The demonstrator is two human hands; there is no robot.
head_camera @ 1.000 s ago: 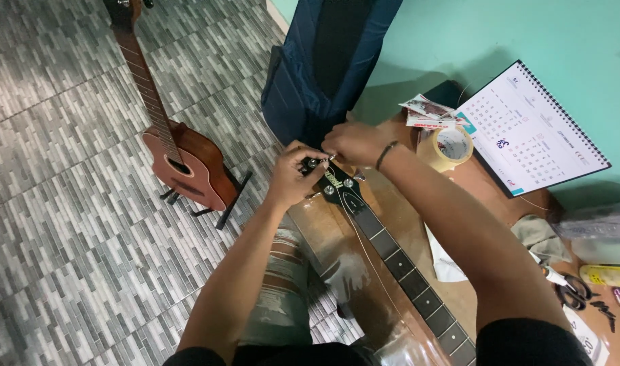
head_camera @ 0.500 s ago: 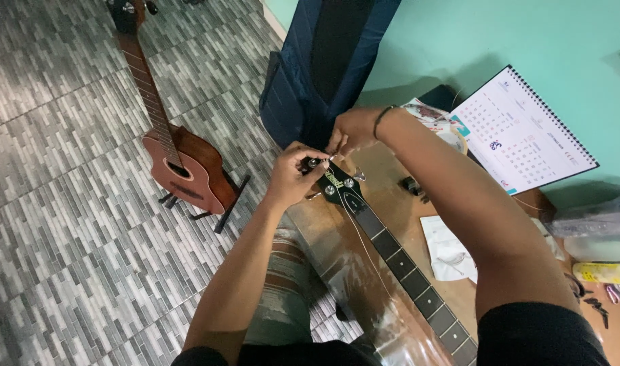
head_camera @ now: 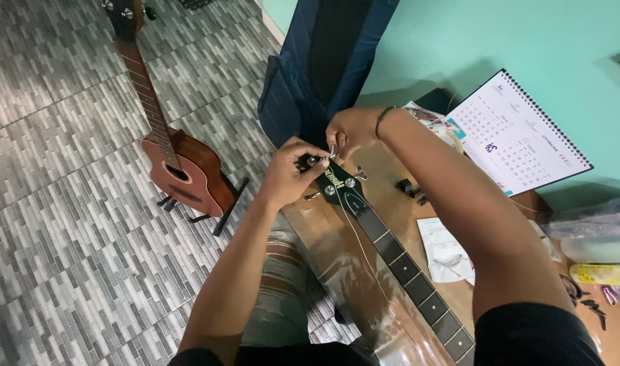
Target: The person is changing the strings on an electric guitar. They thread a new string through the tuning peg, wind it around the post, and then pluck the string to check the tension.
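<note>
Both hands meet at the black guitar headstock (head_camera: pixel 338 181), which lies at the near-left end of the brown desk (head_camera: pixel 384 169) with its dark fretted neck (head_camera: pixel 408 271) running down toward the bottom right. The left hand (head_camera: pixel 287 176) is curled around the headstock's left edge, its fingertips closed on a tuning peg (head_camera: pixel 312 161) at the top. The right hand (head_camera: pixel 347 130) hovers just above the headstock tip, thumb and forefinger pinched on the end of a thin wire string (head_camera: pixel 350 227) that trails down alongside the neck; a dark band circles that wrist. On the desk just beside the neck sit a small black part (head_camera: pixel 408 188) and a white paper packet (head_camera: pixel 445 254), with a spiral-bound calendar (head_camera: pixel 513 135) propped against the teal wall further right. A dark blue gig bag (head_camera: pixel 320 68) stands behind the hands. Well apart on the grey tiled floor (head_camera: pixel 66 203), a brown acoustic guitar (head_camera: pixel 177 163) rests upright in a black stand.
</note>
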